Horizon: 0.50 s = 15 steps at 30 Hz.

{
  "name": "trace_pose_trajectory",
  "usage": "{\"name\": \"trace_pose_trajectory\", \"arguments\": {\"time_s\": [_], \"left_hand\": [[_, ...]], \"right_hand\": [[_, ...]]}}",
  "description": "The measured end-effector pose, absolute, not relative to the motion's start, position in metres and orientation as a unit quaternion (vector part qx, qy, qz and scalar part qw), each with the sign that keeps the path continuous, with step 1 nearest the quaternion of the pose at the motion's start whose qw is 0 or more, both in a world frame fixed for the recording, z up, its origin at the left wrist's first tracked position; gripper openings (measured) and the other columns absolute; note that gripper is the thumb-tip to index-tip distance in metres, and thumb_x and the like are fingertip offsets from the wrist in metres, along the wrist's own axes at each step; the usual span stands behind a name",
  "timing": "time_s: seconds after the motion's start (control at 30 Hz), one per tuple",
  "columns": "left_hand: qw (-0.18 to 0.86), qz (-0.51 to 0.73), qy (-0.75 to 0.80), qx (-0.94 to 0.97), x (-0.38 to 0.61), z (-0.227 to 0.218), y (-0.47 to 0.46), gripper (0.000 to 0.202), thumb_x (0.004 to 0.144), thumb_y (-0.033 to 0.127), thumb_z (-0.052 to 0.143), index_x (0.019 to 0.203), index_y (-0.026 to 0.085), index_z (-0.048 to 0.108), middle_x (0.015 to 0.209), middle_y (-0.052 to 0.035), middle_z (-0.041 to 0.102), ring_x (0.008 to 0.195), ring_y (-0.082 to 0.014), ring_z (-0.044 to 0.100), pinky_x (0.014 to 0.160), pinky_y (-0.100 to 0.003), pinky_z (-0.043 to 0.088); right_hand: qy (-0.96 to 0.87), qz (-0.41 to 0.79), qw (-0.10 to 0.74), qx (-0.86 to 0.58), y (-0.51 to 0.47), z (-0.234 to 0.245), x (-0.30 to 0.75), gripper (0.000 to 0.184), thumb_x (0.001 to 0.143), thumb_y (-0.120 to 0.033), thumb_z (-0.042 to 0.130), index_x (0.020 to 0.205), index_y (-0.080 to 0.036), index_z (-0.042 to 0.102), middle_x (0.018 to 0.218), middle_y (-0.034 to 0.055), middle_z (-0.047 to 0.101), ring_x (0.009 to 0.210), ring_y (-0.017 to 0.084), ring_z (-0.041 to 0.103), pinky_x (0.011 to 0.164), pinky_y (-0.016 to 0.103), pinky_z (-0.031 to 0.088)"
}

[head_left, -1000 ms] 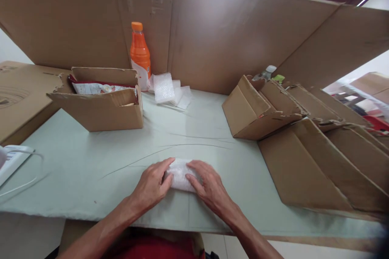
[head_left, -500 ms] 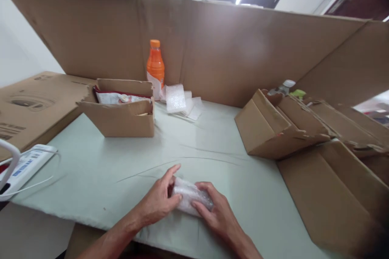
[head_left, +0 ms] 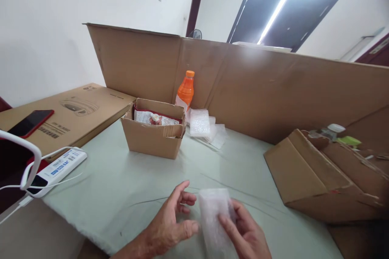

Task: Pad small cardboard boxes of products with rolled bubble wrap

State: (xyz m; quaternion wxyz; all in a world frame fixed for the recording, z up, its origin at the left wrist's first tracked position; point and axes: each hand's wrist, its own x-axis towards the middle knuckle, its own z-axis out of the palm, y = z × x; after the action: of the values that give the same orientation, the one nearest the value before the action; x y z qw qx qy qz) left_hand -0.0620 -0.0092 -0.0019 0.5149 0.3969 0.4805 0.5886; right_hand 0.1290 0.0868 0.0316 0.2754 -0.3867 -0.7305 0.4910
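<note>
A small item wrapped in clear bubble wrap (head_left: 215, 220) is lifted off the pale green table cover (head_left: 127, 194) near the front edge. My right hand (head_left: 247, 234) grips it from the right, fingers curled around it. My left hand (head_left: 170, 222) is just left of the bundle with fingers apart, thumb close to the wrap, not clearly touching it. What is inside the wrap cannot be made out.
An open cardboard box (head_left: 153, 137) holding packets stands at the back left, an orange bottle (head_left: 185, 91) and bubble-wrap pieces (head_left: 200, 123) behind it. Folded cardboard boxes (head_left: 322, 178) lie at the right. A tall cardboard wall (head_left: 273, 89) runs behind. A power strip (head_left: 57, 168) and red phone (head_left: 30, 122) sit left.
The wrapped bundle has come up off the table in my right hand. My left hand has let go and opened. The camera has tilted up and swung left.
</note>
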Motion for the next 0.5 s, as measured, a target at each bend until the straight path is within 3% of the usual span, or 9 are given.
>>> {"name": "trace_pose_trajectory", "arguments": {"time_s": [0.07, 0.17, 0.23, 0.3, 0.4, 0.5], "left_hand": [[0.544, 0.626, 0.431, 0.355, -0.061, -0.004, -0.006, 0.101, 0.065, 0.048, 0.08, 0.148, 0.016, 0.031, 0.136, -0.0173, 0.052, 0.124, -0.0302, 0.052, 0.101, -0.041, 0.043], [0.543, 0.63, 0.447, 0.329, -0.063, 0.005, -0.002, 0.063, 0.071, 0.044, 0.074, 0.123, 0.015, 0.055, 0.109, -0.01, 0.065, 0.097, -0.0228, 0.061, 0.084, -0.033, 0.048], [0.484, 0.597, 0.544, 0.337, -0.073, 0.014, -0.002, 0.03, 0.076, 0.033, 0.065, 0.101, 0.016, 0.062, 0.086, -0.003, 0.064, 0.078, -0.0172, 0.058, 0.071, -0.028, 0.046], [0.395, 0.515, 0.649, 0.397, -0.086, 0.021, -0.003, 0.013, 0.075, 0.02, 0.057, 0.088, 0.019, 0.062, 0.074, 0.0007, 0.06, 0.069, -0.0153, 0.053, 0.065, -0.027, 0.042], [0.309, 0.345, 0.683, 0.565, -0.102, 0.023, -0.009, 0.019, 0.068, 0.011, 0.055, 0.083, 0.021, 0.06, 0.076, -0.0003, 0.064, 0.071, -0.0185, 0.057, 0.067, -0.029, 0.043], [0.302, 0.269, 0.634, 0.659, -0.107, 0.024, -0.016, 0.03, 0.067, 0.011, 0.058, 0.092, 0.025, 0.063, 0.093, -0.0016, 0.072, 0.087, -0.0231, 0.066, 0.075, -0.031, 0.049]], "right_hand": [[-0.652, 0.566, 0.312, -0.396, 0.085, 0.037, 0.105, 0.034, 0.092, -0.05, 0.061, 0.114, -0.025, 0.06, 0.103, 0.0087, 0.075, 0.087, 0.026, 0.073, 0.074, 0.035, 0.062], [-0.634, 0.615, 0.288, -0.371, 0.083, 0.031, 0.085, 0.036, 0.092, -0.05, 0.061, 0.116, -0.023, 0.06, 0.109, 0.01, 0.074, 0.094, 0.028, 0.073, 0.082, 0.041, 0.061], [-0.706, 0.551, 0.255, -0.365, 0.086, 0.028, 0.087, 0.037, 0.09, -0.047, 0.063, 0.118, -0.023, 0.062, 0.116, 0.0107, 0.073, 0.101, 0.03, 0.071, 0.089, 0.045, 0.059], [-0.793, 0.41, 0.259, -0.369, 0.092, 0.032, 0.097, 0.043, 0.088, -0.045, 0.066, 0.126, -0.027, 0.06, 0.126, 0.0109, 0.068, 0.109, 0.032, 0.069, 0.092, 0.048, 0.058], [-0.892, 0.233, 0.252, -0.294, 0.1, 0.052, 0.109, 0.065, 0.085, -0.04, 0.071, 0.144, -0.034, 0.047, 0.141, 0.0101, 0.059, 0.124, 0.034, 0.061, 0.099, 0.049, 0.056], [-0.954, 0.194, 0.158, -0.165, 0.099, 0.064, 0.106, 0.078, 0.083, -0.029, 0.075, 0.151, -0.036, 0.038, 0.135, 0.007, 0.064, 0.12, 0.029, 0.064, 0.098, 0.041, 0.057]]}}
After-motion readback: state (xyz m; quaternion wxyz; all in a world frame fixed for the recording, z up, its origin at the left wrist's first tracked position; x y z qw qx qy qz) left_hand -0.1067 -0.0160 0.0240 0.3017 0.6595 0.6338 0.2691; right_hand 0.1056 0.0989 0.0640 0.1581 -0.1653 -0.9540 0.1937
